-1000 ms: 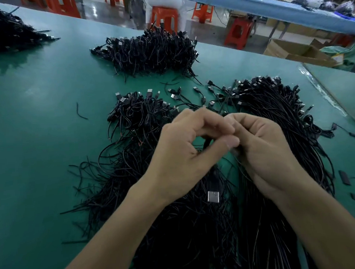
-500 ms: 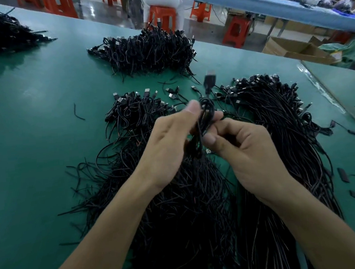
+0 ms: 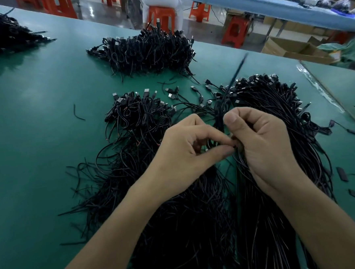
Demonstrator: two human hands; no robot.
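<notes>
Left hand and right hand still pinch the coiled cable, its free end now whipping upward.

A green table fills the lower frame. Along the top, orange stools stand on a shiny floor. At upper right runs a long blue table, with what seem to be cardboard boxes below.

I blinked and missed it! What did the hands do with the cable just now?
The loose end of the cable hung below the hands a second ago; it swung up and now whips, blurred, up to the right. The left hand and right hand still pinch the cable. The piles on the table stayed put.
</notes>
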